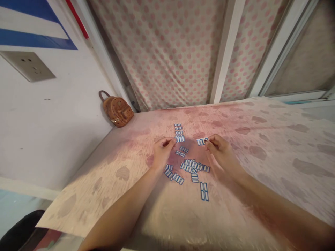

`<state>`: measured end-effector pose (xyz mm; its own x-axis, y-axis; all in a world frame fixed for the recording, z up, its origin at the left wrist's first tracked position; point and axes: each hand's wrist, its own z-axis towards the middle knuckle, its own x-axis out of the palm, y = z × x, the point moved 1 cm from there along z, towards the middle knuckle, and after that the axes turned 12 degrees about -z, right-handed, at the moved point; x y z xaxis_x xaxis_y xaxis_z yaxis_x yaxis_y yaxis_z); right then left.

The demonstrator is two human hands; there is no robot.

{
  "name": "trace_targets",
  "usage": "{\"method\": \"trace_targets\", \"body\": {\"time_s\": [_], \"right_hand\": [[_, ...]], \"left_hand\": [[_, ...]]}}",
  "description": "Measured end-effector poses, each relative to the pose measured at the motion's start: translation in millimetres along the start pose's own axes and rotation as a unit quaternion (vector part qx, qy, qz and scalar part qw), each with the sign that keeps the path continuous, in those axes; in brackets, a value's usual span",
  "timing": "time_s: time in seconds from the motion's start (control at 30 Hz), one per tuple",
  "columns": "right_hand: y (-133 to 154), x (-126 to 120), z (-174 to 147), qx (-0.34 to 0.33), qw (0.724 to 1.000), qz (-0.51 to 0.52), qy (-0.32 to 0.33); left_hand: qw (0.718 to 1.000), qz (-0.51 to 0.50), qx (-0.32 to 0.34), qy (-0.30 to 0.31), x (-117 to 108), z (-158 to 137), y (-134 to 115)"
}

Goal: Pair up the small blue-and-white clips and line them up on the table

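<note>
My left hand [164,148] has thumb and forefinger pinched at the edge of a small white card with blue-outlined boxes [180,138]. That card is at the near end of a short column of similar cards [178,128]. Off to the right, my right hand [219,148] pinches another blue-outlined card [201,141], held apart from the column. Between and below the hands lie two loose cards [180,153], an overlapping heap of several cards [193,166], and a small cluster [174,175]. A single card [204,191] lies nearest to me. Any print inside the boxes is too small to read.
A patterned pinkish cloth [261,167] covers the table. At its far left corner, a brown mini backpack [118,111] leans by the white wall. Behind hangs a polka-dot curtain [167,52]. A wall socket [28,66] is at upper left, a dark object [22,230] at lower left.
</note>
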<state>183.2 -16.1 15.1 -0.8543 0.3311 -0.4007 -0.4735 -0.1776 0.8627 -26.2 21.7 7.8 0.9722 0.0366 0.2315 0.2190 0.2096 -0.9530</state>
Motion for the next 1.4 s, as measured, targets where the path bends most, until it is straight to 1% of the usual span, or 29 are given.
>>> {"method": "trace_targets", "body": {"time_s": [0.07, 0.17, 0.3, 0.4, 0.47, 0.5, 0.57, 0.63, 0.73, 0.8, 0.9, 1.0, 1.07, 1.1, 1.17, 1.23, 1.3, 1.4], "right_hand": [[-8, -3, 9, 0.013, 1.000, 0.001, -0.006], [-22, -6, 19, 0.019, 0.999, 0.032, -0.001], [-29, -8, 22, 0.010, 0.999, 0.036, 0.001], [-29, -10, 21, 0.003, 0.999, 0.031, -0.007], [-28, -10, 21, 0.000, 0.999, 0.035, -0.011], [-27, -10, 21, 0.000, 0.999, 0.038, -0.013], [-24, -9, 20, 0.000, 0.999, 0.047, -0.015], [-20, -7, 17, 0.001, 0.998, 0.058, -0.017], [-13, -2, 12, 0.003, 0.997, 0.083, -0.005], [-11, 3, 9, 0.002, 0.994, 0.109, 0.023], [-13, 9, 6, -0.008, 0.987, 0.131, 0.090], [-15, 11, 7, -0.024, 0.986, 0.105, 0.128], [-14, 7, 8, -0.034, 0.986, 0.073, 0.147], [-12, 3, 8, -0.040, 0.983, 0.051, 0.172], [-7, -5, 5, -0.050, 0.966, -0.009, 0.252], [0, -13, 0, -0.069, 0.938, -0.085, 0.328], [8, -20, -8, -0.088, 0.910, -0.137, 0.382], [17, -24, -23, -0.111, 0.883, -0.181, 0.418]], "left_hand": [[1.000, 0.006, -0.009, 0.006, -5, 5, 3], [0.997, 0.025, -0.046, 0.055, -1, 6, 11], [0.985, 0.086, -0.072, 0.133, 21, 7, 26], [0.973, 0.131, -0.066, 0.178, 37, 12, 38], [0.965, 0.161, -0.057, 0.199, 44, 16, 41], [0.962, 0.175, -0.052, 0.201, 46, 18, 41], [0.964, 0.188, -0.033, 0.187, 46, 20, 36], [0.968, 0.184, -0.007, 0.171, 44, 18, 26], [0.971, 0.160, 0.008, 0.180, 41, 8, 11], [0.974, 0.127, -0.004, 0.187, 41, 1, 5], [0.982, 0.075, -0.018, 0.174, 42, -6, 3], [0.987, 0.049, -0.034, 0.149, 37, -6, 1], [0.990, 0.040, -0.046, 0.127, 31, -5, -2], [0.991, 0.038, -0.049, 0.115, 27, -4, -3], [0.993, 0.040, -0.052, 0.095, 19, -2, -4], [0.994, 0.045, -0.056, 0.085, 12, -1, -2], [0.994, 0.046, -0.060, 0.079, 8, 1, 2], [0.994, 0.047, -0.058, 0.081, 5, 3, 5]]}}
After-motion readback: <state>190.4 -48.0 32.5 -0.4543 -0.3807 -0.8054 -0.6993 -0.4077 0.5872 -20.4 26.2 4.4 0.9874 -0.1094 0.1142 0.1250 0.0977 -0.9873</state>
